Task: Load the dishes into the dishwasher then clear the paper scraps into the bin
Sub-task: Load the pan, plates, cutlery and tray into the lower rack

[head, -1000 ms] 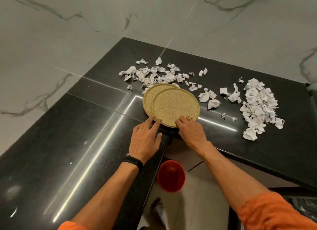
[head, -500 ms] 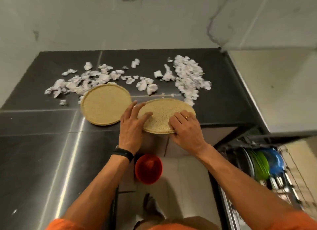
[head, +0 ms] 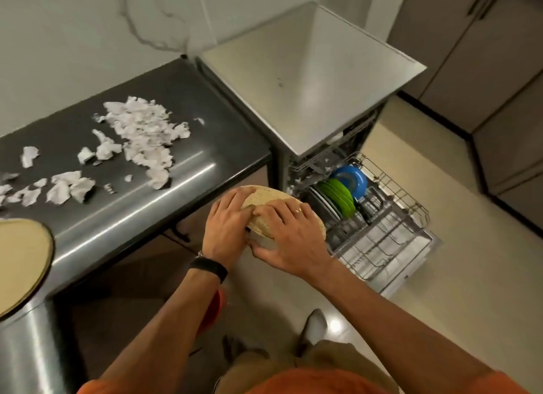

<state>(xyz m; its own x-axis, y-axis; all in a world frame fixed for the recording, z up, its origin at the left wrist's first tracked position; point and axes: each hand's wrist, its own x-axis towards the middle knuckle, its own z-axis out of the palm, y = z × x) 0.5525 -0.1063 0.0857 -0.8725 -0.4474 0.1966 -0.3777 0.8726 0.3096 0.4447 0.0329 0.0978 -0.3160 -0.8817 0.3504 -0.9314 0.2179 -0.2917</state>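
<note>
Holding the speckled tan plate (head: 266,198) just off the counter (head: 220,146), beside the dishwasher rack (head: 390,232), I have my left hand (head: 224,235) and right hand (head: 291,241) clamped together over its near rim — it seems stiff, light, perhaps slick, so gripping opposite edges feels safer.

We can read no text, label, brand or number here. The paper scraps (head: 144,135) on the counter (head: 211,105) look plain white through the blur. A small scrap (head: 109,188) near the counter's front edge carries dark flecks that may be print, yet we make out no letter. The plate (head: 264,198), the dishwasher (head: 311,79) top and the wristband (head: 209,268) give us nothing legible.
</note>
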